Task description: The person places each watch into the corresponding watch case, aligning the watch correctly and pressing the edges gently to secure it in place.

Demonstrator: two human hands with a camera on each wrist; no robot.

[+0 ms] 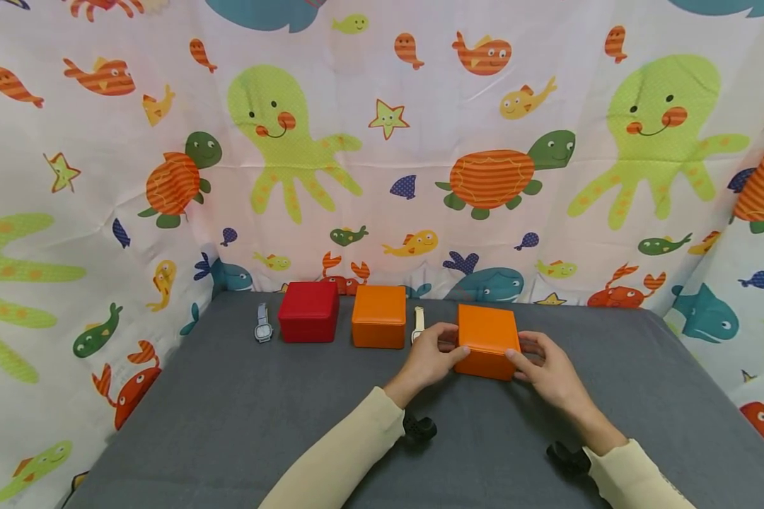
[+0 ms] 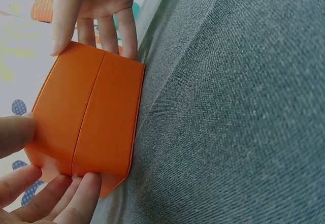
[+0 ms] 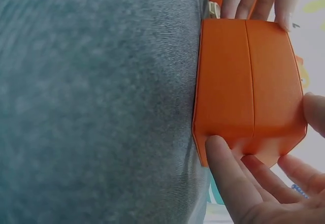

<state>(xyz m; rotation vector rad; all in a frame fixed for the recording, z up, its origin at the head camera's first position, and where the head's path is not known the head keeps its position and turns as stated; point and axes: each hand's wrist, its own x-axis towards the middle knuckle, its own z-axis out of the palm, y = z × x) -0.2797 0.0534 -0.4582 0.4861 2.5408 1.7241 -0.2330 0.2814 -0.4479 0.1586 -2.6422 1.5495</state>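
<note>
I had both hands on an orange box [image 1: 486,339], one at each side, so my grip was as wide as the box and closed around it. My left hand [image 1: 428,360] held the left side, with the thumb near the front edge of the lid and the other fingers against that side wall. My right hand [image 1: 550,371] held the right side in much the same way, thumb at the front and the fingers along the side. The box stood right of the middle of the grey table [image 1: 484,445], turned slightly, with its base against the cloth. Its lid was down, and the wrist views showed one thin seam running across the front between lid and base. Just beyond my left hand lay a watch with a pale strap [image 1: 419,317], its face partly hidden by my fingers. Left of that watch sat a second orange box [image 1: 378,318], closed, and next to it, a little apart, a red box [image 1: 308,312], also closed. At the far left of the row lay a watch with a grey strap [image 1: 263,325], its square-looking face toward me. I wore cream sleeves [image 1: 337,452], and a black device [image 1: 420,429] showed under my left wrist, with another black piece [image 1: 569,458] at my right. Behind the table hung a white curtain [image 1: 382,85] printed with octopuses, turtles, fish, crabs and whales.
</note>
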